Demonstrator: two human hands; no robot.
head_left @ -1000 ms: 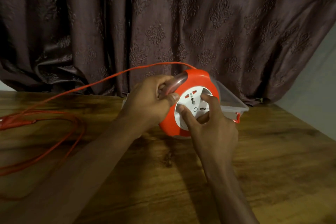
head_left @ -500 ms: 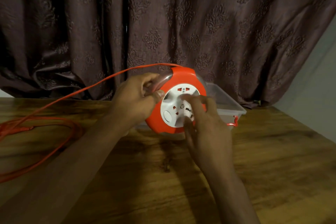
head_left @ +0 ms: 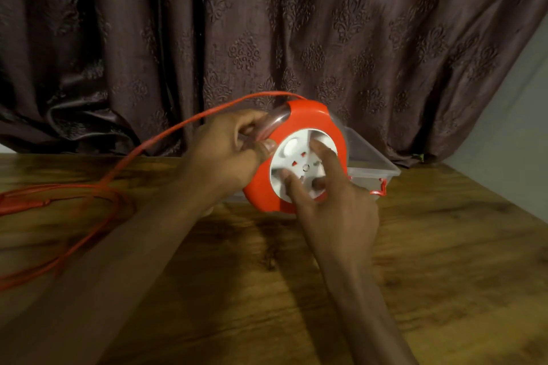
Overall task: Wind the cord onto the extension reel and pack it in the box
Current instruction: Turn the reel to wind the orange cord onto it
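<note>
An orange extension reel (head_left: pixel 305 115) with a white socket face (head_left: pixel 299 157) is held upright above the wooden table (head_left: pixel 444 261). My left hand (head_left: pixel 225 154) grips the reel's clear handle at its upper left edge. My right hand (head_left: pixel 335 201) has its fingers pressed into the white centre disc. The orange cord (head_left: pixel 166 133) leaves the top of the reel, arcs left and down, and lies in loose loops on the table at the far left. A clear plastic box (head_left: pixel 370 163) with a red latch sits behind the reel, partly hidden by it.
A dark patterned curtain (head_left: pixel 296 38) hangs close behind the table's far edge. A pale wall (head_left: pixel 510 127) shows at the right. Bare wood lies in front of and to the right of my hands.
The white centre disc has turned under my right fingers; its sockets sit at a new angle. The reel and the left hand have stayed roughly in place. The cord's loops on the table have shifted slightly.
</note>
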